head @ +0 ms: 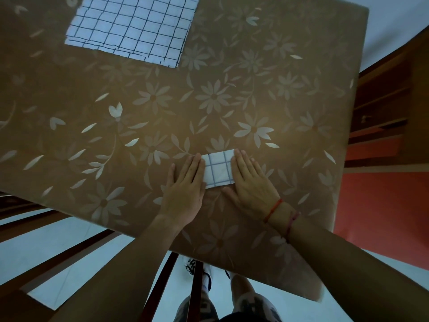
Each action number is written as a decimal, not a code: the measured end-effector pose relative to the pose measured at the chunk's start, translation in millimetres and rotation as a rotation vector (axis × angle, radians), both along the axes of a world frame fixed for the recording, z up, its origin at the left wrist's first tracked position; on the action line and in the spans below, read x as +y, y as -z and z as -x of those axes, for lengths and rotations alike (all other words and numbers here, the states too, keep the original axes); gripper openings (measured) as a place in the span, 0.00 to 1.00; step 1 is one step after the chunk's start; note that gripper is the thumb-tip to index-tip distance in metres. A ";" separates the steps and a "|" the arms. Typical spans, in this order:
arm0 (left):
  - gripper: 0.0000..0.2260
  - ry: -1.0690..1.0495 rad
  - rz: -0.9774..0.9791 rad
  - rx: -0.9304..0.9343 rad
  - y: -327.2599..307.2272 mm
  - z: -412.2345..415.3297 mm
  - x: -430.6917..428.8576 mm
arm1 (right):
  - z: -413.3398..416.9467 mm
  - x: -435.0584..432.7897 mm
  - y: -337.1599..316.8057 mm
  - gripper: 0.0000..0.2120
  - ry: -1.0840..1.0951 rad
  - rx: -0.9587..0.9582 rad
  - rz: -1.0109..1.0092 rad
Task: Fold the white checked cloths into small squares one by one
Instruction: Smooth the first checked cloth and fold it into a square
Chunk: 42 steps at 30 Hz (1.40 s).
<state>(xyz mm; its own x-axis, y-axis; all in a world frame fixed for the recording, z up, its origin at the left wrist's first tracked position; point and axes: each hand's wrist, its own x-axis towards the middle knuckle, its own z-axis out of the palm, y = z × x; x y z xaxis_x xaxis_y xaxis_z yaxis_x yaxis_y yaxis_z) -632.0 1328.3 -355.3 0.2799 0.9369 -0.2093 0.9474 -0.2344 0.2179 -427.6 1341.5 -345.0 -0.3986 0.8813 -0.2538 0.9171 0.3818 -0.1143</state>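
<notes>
Folded checked cloth (218,169) lies between flat straight fingers of left hand (185,184) and right hand (249,182); likely light, soft, springs open; pinch edges at fingertips.

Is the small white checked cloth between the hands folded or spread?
Folded: the small white checked cloth is a compact rectangle, its ends under the left hand and right hand.

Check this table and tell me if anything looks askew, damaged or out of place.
Nothing is spilled or damaged. The small cloth lies flat between the left hand and right hand, both resting flat on its ends. Only the far pile looks slightly untidy: its near edges are staggered, not flush.
</notes>
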 end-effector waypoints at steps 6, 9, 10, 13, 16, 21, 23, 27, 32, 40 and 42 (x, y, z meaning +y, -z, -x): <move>0.22 -0.050 -0.101 -0.109 -13.2 -7.3 11.3 | -14.1 18.2 -14.6 0.31 0.086 0.318 0.101; 0.22 -0.098 -0.147 -0.173 -19.8 -10.8 22.4 | -31.1 31.5 -26.5 0.23 0.349 0.535 0.014; 0.22 -0.114 -0.152 -0.185 -21.9 -11.9 25.3 | -37.0 35.4 -29.7 0.22 0.394 0.541 -0.021; 0.22 -0.161 -0.115 -0.200 -25.1 -14.5 32.5 | -48.0 41.9 -37.5 0.20 0.424 0.537 -0.065; 0.22 -0.217 -0.059 -0.288 -30.5 -18.3 36.5 | -49.6 43.1 -42.6 0.18 0.476 0.558 -0.004; 0.21 -0.335 0.002 -0.475 -45.3 -22.4 36.9 | -39.1 42.9 -53.3 0.17 0.524 0.614 0.105; 0.21 -0.407 0.060 -0.605 -49.9 -22.2 37.1 | -34.5 45.2 -57.3 0.17 0.523 0.659 0.151; 0.19 -0.523 0.180 -0.810 -61.0 -16.5 40.1 | -26.9 48.3 -68.8 0.23 0.626 0.859 0.425; 0.20 -0.603 0.220 -1.013 -87.0 -11.5 46.1 | -29.2 55.4 -81.4 0.13 0.662 0.982 0.469; 0.24 -0.617 0.240 -1.147 -117.7 -32.0 65.9 | -44.8 53.8 -115.6 0.10 0.823 1.145 0.495; 0.24 -0.630 0.269 -1.169 -123.5 -42.6 70.6 | -53.8 51.6 -122.0 0.09 0.872 1.163 0.463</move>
<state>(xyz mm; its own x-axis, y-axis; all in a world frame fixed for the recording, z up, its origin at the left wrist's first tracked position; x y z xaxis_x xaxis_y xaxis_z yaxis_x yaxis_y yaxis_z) -589.4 1398.9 -231.8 -0.0394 0.9391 -0.3414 0.1074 0.3437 0.9329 -373.8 1393.1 -223.0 0.0203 0.8732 -0.4869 0.1495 -0.4842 -0.8621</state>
